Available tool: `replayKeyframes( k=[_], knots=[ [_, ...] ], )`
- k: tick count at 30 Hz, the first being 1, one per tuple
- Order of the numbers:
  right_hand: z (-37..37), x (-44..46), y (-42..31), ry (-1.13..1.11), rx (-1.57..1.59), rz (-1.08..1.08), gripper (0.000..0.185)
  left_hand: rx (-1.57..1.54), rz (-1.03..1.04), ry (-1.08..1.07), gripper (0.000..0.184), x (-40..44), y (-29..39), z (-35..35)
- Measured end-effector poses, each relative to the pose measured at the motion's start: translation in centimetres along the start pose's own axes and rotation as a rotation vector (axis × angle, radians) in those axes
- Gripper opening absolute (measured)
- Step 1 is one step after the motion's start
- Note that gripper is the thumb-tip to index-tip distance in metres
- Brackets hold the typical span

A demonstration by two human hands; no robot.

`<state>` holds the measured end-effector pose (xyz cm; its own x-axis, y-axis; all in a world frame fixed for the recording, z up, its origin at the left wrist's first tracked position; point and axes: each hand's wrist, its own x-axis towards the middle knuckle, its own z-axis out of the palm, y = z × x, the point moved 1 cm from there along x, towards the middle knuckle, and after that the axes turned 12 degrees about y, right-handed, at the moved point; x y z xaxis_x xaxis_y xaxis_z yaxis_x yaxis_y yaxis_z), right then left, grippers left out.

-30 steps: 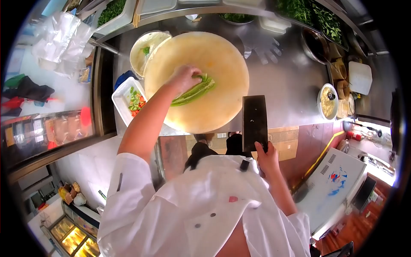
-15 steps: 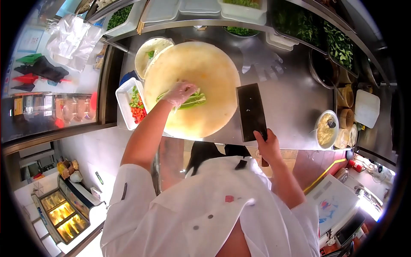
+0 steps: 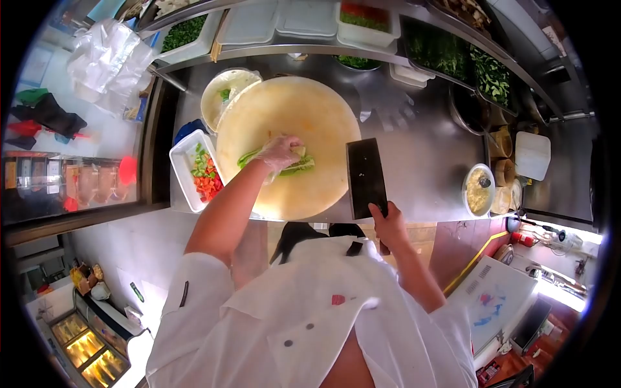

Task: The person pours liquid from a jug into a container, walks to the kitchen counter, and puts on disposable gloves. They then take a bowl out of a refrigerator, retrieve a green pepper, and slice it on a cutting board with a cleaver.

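Note:
My left hand [image 3: 280, 152], in a clear plastic glove, is closed on long green peppers [image 3: 299, 165] lying on the round cutting board [image 3: 291, 103]. Part of the peppers is hidden beneath the hand. A wide dark cleaver [image 3: 366, 178] is upright beside the board's right edge, and my right hand [image 3: 387, 222] grips its handle. Left of the board, a white tray [image 3: 183, 169] holds chopped green and red peppers [image 3: 207, 184].
A round tub [image 3: 215, 97] touches the board's upper left. A clear plastic glove [image 3: 387, 107] lies on the steel counter [image 3: 420, 168]. At the right stand a bowl of chopped yellowish food [image 3: 479, 192] and a dark pot [image 3: 470, 110]. A shelf [image 3: 291, 49] crosses the back.
The view has shifted. My left hand has bent in over the peppers, which lie flatter across the board. The cleaver has come closer to the board's right edge, still in my right hand.

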<state>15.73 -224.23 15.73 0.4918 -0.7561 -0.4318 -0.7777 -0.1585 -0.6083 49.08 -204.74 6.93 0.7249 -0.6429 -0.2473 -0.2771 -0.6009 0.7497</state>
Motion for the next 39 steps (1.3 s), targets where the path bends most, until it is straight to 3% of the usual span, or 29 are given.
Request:
replayKeyframes(
  k=[1,7,10,16,22,28,31,34,37,39],
  knots=[
    [0.5,-0.3,-0.2,0.027,0.001,0.004,0.046,-0.17,-0.009,-0.079,0.037,0.3,-0.5,-0.4],
    [1.6,-3.3,-2.7,0.051,0.16,0.111,0.035,-0.28,-0.143,-0.261,0.036,1.4,-1.8,-1.6],
    [2.1,-3.9,-2.8,0.089,0.202,0.145,0.034,-0.203,-0.044,-0.269,0.033,1.7,-2.4,-1.0],
    [2.0,-4.0,-3.0,0.119,0.185,0.143,0.042,0.115,0.3,-0.016,0.03,-0.1,-0.1,-1.4],
    [2.8,-3.4,-2.6,0.106,0.089,0.134,0.044,0.129,0.271,0.106,0.031,-1.2,0.6,-0.8],
    [4.0,-3.1,-2.6,0.097,0.144,0.101,0.039,0.427,0.427,0.322,0.026,-1.2,0.6,1.1],
    [3.6,-3.2,-3.4,0.099,0.15,0.104,0.039,0.457,0.327,0.325,0.023,-0.7,-0.3,1.6],
    [3.2,-3.4,-3.6,0.073,0.173,0.137,0.039,0.226,0.091,0.452,0.02,0.0,-0.7,1.9],
    [3.3,-3.5,-3.2,0.094,0.091,0.065,0.038,0.127,0.066,0.593,0.023,0.8,-2.4,1.6],
    [3.1,-3.6,-4.3,0.025,0.118,0.101,0.041,-0.365,-0.093,0.541,0.024,1.2,-3.7,0.3]
  ],
)
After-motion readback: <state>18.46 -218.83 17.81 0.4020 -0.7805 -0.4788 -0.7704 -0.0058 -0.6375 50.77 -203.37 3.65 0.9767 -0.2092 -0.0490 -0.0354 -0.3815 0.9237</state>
